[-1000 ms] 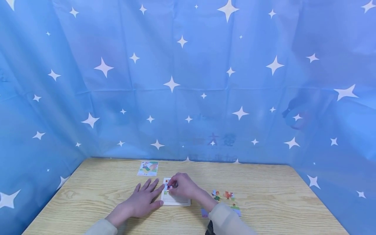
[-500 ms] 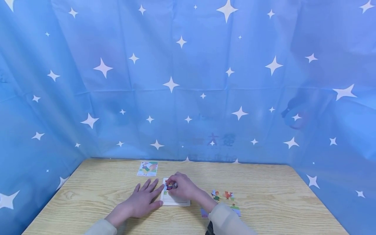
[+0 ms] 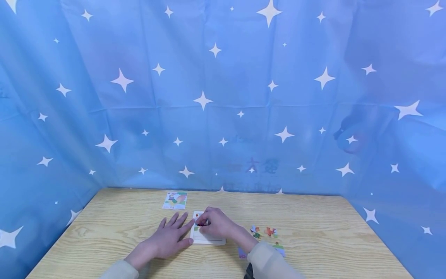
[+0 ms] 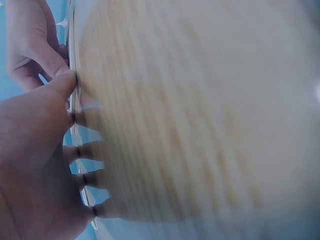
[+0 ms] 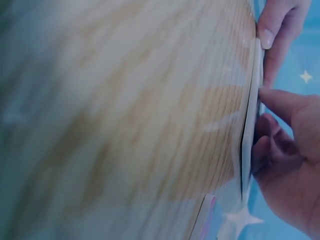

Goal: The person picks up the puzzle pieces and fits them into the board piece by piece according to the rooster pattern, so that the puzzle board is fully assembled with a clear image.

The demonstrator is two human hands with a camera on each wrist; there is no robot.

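Observation:
A white puzzle tray (image 3: pixel 213 241) lies on the table in front of the person. The left hand (image 3: pixel 169 237) is spread along its left side, index fingertip and thumb at the tray's edge. Over the tray's upper left part, the right hand (image 3: pixel 217 224) pinches a small dark, colourful jigsaw piece (image 3: pixel 201 223) between thumb and fingers, which partly cover it. A bit of printed picture shows in the tray's top left corner. In the right wrist view, the curled fingers of the right hand (image 5: pixel 292 150) are close along the tray's edge (image 5: pixel 248 135).
Right of the tray, near the right forearm, lie loose jigsaw pieces: a green and blue one (image 3: pixel 256 231), an orange one (image 3: pixel 270 231) and others partly under the sleeve. A square picture card (image 3: pixel 175 200) lies at the back left. A blue star-patterned curtain (image 3: pixel 223 116) stands behind the table.
The right hand shifts slightly over the tray's upper left, and less of the piece's coloured face shows now. The left hand stays in place.

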